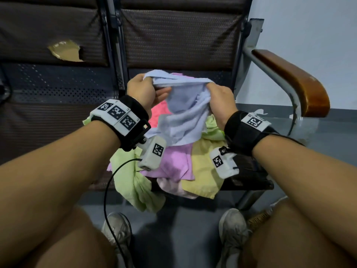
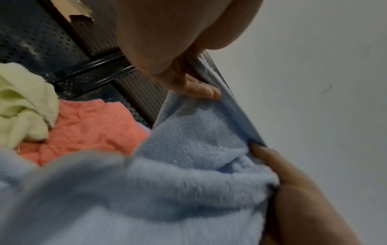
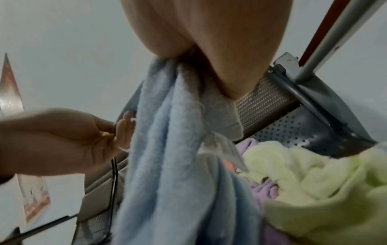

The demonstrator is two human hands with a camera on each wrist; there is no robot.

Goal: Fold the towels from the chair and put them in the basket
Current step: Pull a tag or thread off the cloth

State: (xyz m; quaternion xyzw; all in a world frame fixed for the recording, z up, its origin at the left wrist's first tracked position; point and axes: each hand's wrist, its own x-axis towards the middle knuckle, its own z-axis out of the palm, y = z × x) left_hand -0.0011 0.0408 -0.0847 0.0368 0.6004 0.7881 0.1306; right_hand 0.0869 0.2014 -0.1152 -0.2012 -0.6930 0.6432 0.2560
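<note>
Both hands are holding the light blue towel (image 1: pixel 185 113) up above the chair seat (image 1: pixel 249 171), at about 12 o'clock from the pile of towels (image 1: pixel 170 167). The left hand (image 1: pixel 142 91) is pinching its top edge, and the right hand (image 1: pixel 222 97) is gripping a bunched fold. Its lower end is draping onto the pile. The wooden armrest (image 1: pixel 293 82) is bounding the seat at 3 o'clock. The wristband markers (image 1: pixel 117 115) are showing only coded squares; their small print is unreadable.
</note>
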